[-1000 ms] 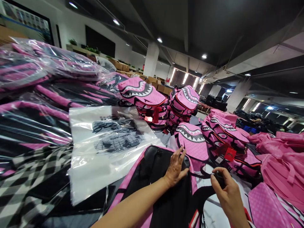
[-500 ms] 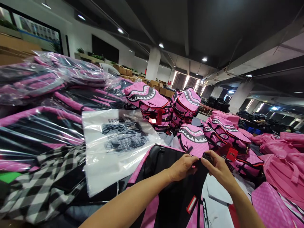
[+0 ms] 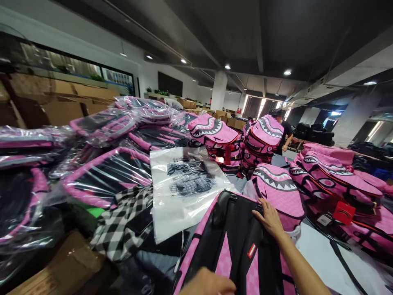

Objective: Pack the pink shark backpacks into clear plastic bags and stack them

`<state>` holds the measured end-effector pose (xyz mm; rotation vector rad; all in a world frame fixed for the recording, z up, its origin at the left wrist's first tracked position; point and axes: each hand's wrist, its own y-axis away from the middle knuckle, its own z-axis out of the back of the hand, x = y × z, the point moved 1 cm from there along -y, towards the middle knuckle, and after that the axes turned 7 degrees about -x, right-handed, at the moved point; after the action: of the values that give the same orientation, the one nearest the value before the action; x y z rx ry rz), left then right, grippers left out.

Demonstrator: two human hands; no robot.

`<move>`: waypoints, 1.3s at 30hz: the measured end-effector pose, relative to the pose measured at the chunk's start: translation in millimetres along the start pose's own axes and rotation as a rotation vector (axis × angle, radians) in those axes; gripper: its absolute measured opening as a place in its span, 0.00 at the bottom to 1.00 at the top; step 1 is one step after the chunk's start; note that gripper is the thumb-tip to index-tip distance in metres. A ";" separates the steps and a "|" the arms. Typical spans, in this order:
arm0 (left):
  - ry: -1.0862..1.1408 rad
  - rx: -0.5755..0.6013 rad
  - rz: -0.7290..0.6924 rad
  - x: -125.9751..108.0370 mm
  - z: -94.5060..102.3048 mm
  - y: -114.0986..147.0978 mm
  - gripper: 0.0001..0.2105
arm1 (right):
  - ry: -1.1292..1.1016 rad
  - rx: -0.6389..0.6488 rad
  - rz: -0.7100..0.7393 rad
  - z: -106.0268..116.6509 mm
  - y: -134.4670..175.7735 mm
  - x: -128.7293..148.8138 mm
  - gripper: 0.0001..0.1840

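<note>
A black and pink backpack (image 3: 239, 241) lies with its strap side up in front of me, a small red and white label (image 3: 252, 250) on one of its straps. At its upper right edge my right hand (image 3: 272, 219) pinches a black strap buckle (image 3: 259, 209) between thumb and fingers. My left hand (image 3: 210, 282) is low over the bottom part of the backpack, smeared by motion, and its fingers cannot be made out. Beside the backpack on the left is a printed clear plastic bag (image 3: 190, 184).
Plastic-wrapped backpacks (image 3: 110, 176) are heaped on the left, near a checked cloth (image 3: 123, 221) and a cardboard box (image 3: 64, 266). Pink shark-mouth backpacks (image 3: 276, 188) stand ahead and to the right. A person (image 3: 287, 133) in dark clothes stands farther back.
My left hand has left the upper strap and come down toward the backpack's bottom. My right hand stays at the top edge. The view has swung left, and a person now shows behind the backpacks.
</note>
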<state>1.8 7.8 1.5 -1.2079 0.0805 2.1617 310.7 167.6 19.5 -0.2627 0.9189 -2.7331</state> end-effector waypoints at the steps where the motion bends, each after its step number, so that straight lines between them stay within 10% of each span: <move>1: -0.076 -0.116 0.018 3.3 25.0 -9.9 0.18 | 0.009 -0.002 0.003 -7.7 4.0 -1.5 0.31; 3: -0.290 -0.446 0.056 15.2 71.0 -45.9 0.18 | 0.013 -0.011 0.028 -17.3 10.0 -2.8 0.32; 5: -0.460 -0.487 0.150 33.9 97.0 -95.5 0.28 | -0.008 -0.040 0.070 -22.3 14.9 -2.7 0.32; 11: -0.483 -0.258 0.043 67.2 63.8 -195.8 0.27 | -0.080 -0.233 0.032 -34.4 42.7 -11.5 0.26; 16: -0.570 -0.284 -0.287 55.2 30.5 -182.7 0.16 | -0.075 -0.333 -0.019 -35.6 57.5 -8.7 0.24; 24: -0.537 -0.367 -0.190 51.8 22.5 -143.6 0.33 | -0.144 -0.163 -0.052 13.9 55.4 21.9 0.17; 31: -0.532 -0.328 -0.203 67.7 -22.3 -97.0 0.24 | -0.104 -0.153 0.034 23.7 130.1 34.1 0.15; 39: -0.550 0.021 -0.036 79.5 -1.9 -170.7 0.19 | -0.194 0.097 -0.083 -17.0 89.5 -8.3 0.14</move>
<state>71.0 181.7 -19.0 -0.5637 -0.1524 2.3738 330.0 110.6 -49.4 -0.5475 0.7365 -2.7563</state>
